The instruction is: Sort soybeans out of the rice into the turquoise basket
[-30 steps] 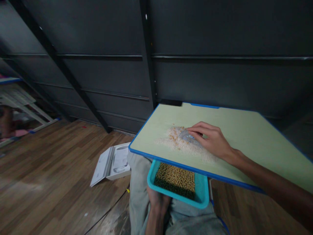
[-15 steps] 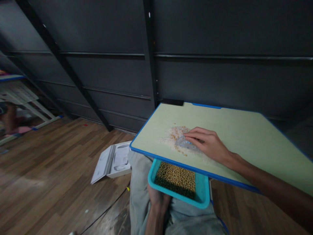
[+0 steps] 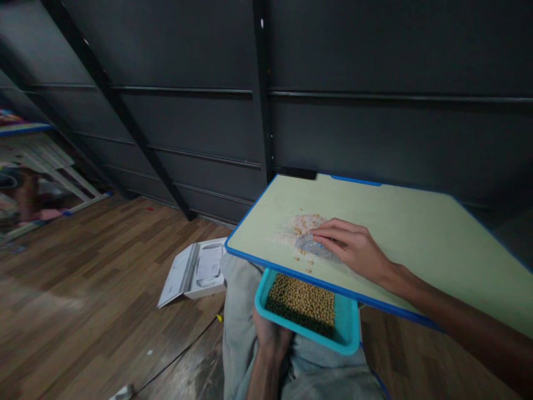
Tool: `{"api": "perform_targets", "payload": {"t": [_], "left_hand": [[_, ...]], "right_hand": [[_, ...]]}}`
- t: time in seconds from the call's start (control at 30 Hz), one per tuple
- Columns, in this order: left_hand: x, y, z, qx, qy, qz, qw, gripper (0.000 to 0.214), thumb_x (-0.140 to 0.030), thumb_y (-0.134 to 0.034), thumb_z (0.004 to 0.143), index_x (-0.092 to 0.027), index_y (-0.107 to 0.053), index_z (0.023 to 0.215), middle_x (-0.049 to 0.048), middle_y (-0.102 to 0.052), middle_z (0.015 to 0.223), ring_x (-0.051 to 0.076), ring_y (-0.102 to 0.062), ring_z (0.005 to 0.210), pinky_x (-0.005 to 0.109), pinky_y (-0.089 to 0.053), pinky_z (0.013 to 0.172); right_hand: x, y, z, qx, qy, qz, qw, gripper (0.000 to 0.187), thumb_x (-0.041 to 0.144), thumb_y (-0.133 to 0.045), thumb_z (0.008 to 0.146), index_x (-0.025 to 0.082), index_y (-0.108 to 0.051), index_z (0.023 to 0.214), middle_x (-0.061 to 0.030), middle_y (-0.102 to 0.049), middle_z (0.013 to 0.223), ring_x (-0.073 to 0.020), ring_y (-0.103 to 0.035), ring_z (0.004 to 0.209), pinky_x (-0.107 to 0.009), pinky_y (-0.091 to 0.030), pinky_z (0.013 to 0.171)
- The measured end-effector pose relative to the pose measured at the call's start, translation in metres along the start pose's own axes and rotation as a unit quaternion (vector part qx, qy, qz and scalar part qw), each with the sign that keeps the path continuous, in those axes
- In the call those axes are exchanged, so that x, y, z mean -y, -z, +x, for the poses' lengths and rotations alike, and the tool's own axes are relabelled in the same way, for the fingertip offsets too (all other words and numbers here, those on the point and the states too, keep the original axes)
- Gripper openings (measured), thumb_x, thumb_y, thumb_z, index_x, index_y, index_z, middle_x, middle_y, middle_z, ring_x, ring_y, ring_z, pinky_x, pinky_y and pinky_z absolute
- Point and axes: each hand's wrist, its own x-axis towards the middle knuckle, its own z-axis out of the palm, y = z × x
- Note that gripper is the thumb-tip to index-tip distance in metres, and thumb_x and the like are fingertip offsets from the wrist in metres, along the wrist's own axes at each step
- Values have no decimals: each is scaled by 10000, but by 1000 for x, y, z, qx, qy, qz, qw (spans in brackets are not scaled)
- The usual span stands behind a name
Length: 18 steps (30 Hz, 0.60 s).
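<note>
My left hand (image 3: 272,333) supports a turquoise tray (image 3: 347,328) from beneath, just below the table's front edge. Inside the tray lie yellowish beans (image 3: 306,294) and, along the near side, dark green beans (image 3: 293,318). Above, my right hand (image 3: 353,244) is closed on the edge of a thin, clear plastic piece (image 3: 307,243), whose exact kind I cannot make out. It rests against a spread of pale, rice-like grains (image 3: 287,236) with loose yellowish beans (image 3: 297,230) among them. A few beans lie nearer the table's edge.
The pale green folding table (image 3: 400,222) has a blue rim. Dark panelled wall (image 3: 187,122) stands behind it. On the wooden floor are an open white box (image 3: 204,272) and a black cable (image 3: 187,347). Part of another person (image 3: 28,194) shows at far left, by another table (image 3: 25,130).
My right hand has shifted the plastic piece slightly toward me and left. Several beans now lie closer to the front edge. My left hand still holds the tray; the view has turned slightly left.
</note>
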Motion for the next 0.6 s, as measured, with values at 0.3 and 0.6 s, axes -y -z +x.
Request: {"api": "perform_targets", "payload": {"t": [0.3, 0.6], "left_hand": [[2, 2, 1, -10, -6, -13, 1000, 255, -237, -553, 824, -140, -768, 921, 100, -782, 927, 274, -711, 971, 449, -498, 996], [1, -1, -1, 15, 0, -19, 1000, 276, -276, -556, 847, -130, -763, 957, 106, -779, 972, 290, -697, 1018, 452, -490, 1009]], "right_hand": [[-1, -6, -2, 15, 11, 18, 1000, 220, 201, -603, 954, 240, -720, 1137, -36, -714, 1033, -176, -664, 935, -350, -551, 816], [5, -9, 0, 16, 17, 23, 999, 220, 193, -608, 951, 237, -719, 1136, -42, -718, 1040, -179, -663, 944, -358, -550, 830]]}}
